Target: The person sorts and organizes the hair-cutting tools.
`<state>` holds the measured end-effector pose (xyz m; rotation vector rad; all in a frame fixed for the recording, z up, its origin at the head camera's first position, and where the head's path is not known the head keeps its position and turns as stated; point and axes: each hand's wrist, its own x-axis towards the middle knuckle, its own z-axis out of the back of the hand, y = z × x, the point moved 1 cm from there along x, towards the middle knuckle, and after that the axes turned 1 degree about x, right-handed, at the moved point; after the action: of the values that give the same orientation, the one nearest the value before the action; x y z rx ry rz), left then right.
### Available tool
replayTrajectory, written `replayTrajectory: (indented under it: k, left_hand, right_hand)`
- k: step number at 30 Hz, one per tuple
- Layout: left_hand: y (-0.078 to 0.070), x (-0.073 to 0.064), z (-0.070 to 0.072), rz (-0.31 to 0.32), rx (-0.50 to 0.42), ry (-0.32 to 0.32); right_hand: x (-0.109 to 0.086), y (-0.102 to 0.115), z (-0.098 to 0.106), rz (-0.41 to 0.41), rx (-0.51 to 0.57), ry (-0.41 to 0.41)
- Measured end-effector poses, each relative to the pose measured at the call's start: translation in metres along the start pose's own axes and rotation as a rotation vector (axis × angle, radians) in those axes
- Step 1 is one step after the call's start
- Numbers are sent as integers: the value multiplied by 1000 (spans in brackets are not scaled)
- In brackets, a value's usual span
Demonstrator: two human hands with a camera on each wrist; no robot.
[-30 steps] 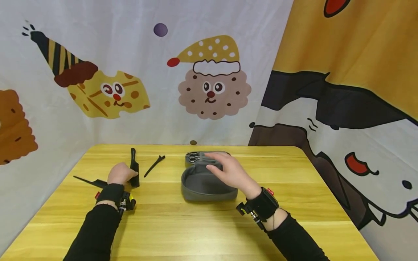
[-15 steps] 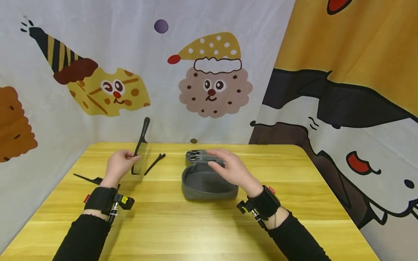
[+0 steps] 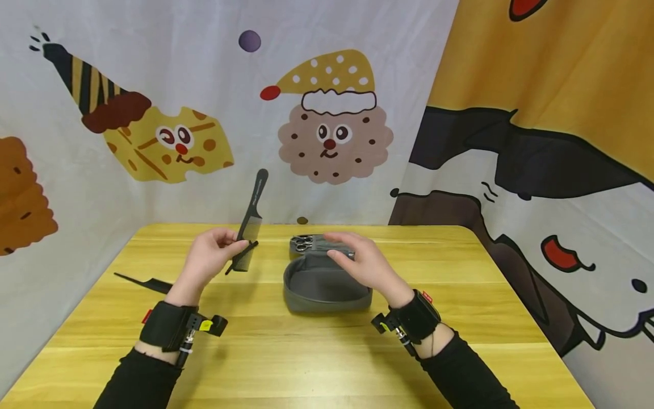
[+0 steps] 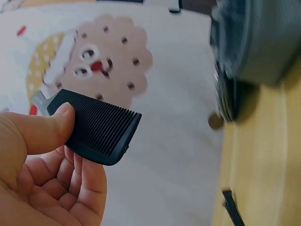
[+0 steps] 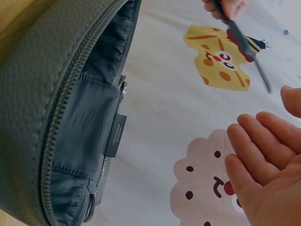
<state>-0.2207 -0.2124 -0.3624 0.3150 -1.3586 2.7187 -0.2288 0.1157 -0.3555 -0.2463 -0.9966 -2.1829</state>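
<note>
My left hand [image 3: 208, 257] pinches a black comb [image 3: 254, 218] by its toothed part, between thumb and fingers. The comb's handle points up and away, raised above the table. In the left wrist view the teeth [image 4: 106, 122] face the camera side, with the thumb pressed on their near end. My right hand [image 3: 365, 264], fingers extended and holding nothing, hovers at the right of a grey zippered case [image 3: 327, 305]. The case lies unzipped, its lid folded back, and scissors [image 3: 304, 244] sit in the lid. The right wrist view shows its dark lining [image 5: 87, 127].
A black hair clip [image 4: 231, 207] lies on the table beyond the left hand; the held comb overlaps it in the head view. A tail comb [image 3: 153, 284] rests to the left, partly behind the left wrist. A printed curtain [image 3: 204, 199] hangs behind the table.
My left hand has lifted the comb off the table and carried it right, towards the case. The right hand has stayed nearly still beside the case.
</note>
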Motion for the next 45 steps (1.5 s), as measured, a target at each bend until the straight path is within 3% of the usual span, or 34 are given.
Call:
replayTrajectory:
  k: [10,21,30,45]
  left_hand:
    - [-32,-10,-19,-79,-183,90]
    - [-44,-11,-43,-129,-283,161]
    - [-50,-10,-56,-167,-329,219]
    - [-53,-12,-85,-231,-517,428]
  right_hand:
    - [2,1,4,-21,31,-10]
    - [1,0,5,-45,124,-38]
    - [4,0,7,-79,334,-89]
    - [16,8,10,-10,703,-168]
